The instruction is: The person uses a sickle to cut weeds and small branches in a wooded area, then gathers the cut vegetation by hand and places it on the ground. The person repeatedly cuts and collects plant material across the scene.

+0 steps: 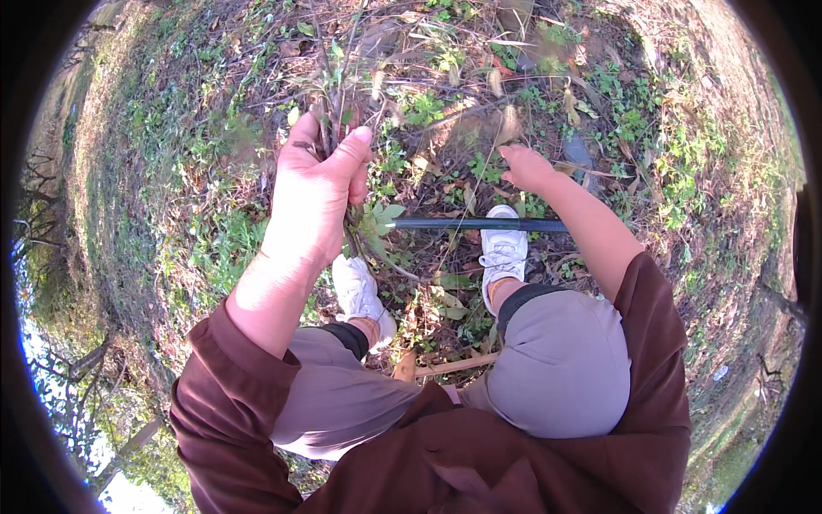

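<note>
My left hand (324,170) is closed around a small bundle of thin woody twigs (335,83). Their upper ends stick out past my fingers, while the lower ends hang below the fist beside a green leaf (380,218). Lower and farther right, my right hand (530,168) is stretched toward the ground, its fingertips beside a dry, pale seed head or leaf (509,125). A thin dry stalk (472,199) runs down close to those fingers; whether they pinch it is unclear.
A dark, slender pole or tube (443,223) crosses at the toe of my right shoe (504,247). My left shoe (359,289) is planted among weeds and fallen leaves. A pale stick (456,365) lies between my legs. Flat grey stone (578,154) shows past my right hand.
</note>
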`<action>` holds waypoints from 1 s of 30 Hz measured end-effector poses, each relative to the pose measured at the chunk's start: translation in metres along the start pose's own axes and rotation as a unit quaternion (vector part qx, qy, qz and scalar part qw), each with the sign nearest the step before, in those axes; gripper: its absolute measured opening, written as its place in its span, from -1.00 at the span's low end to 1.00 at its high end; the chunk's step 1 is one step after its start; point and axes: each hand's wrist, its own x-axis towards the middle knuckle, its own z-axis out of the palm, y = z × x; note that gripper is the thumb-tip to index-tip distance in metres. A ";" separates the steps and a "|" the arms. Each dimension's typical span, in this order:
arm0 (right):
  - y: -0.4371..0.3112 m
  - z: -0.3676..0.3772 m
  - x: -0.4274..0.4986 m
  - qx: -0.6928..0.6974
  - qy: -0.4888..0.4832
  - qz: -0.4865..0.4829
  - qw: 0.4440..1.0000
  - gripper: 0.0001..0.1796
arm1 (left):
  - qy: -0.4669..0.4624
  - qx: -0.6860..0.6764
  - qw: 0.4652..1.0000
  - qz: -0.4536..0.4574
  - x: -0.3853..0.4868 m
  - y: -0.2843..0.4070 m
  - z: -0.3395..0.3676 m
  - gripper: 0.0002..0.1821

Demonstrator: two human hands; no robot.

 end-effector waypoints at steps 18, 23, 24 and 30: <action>0.009 0.073 0.043 0.323 -0.049 0.035 0.944 -0.55 | -0.023 -0.006 0.994 -0.109 0.024 -0.019 0.013 -0.91; -0.007 0.079 0.043 0.326 -0.018 0.122 0.937 -0.44 | -0.046 -0.010 0.991 -0.124 0.023 -0.026 0.010 -0.90; -0.011 0.079 0.040 0.335 0.008 0.130 0.933 -0.41 | -0.050 -0.013 0.990 -0.130 0.023 -0.028 0.007 -0.90; -0.025 0.034 0.006 0.465 0.060 0.064 0.881 -0.42 | -0.062 -0.029 0.989 -0.133 0.028 -0.032 0.007 -0.90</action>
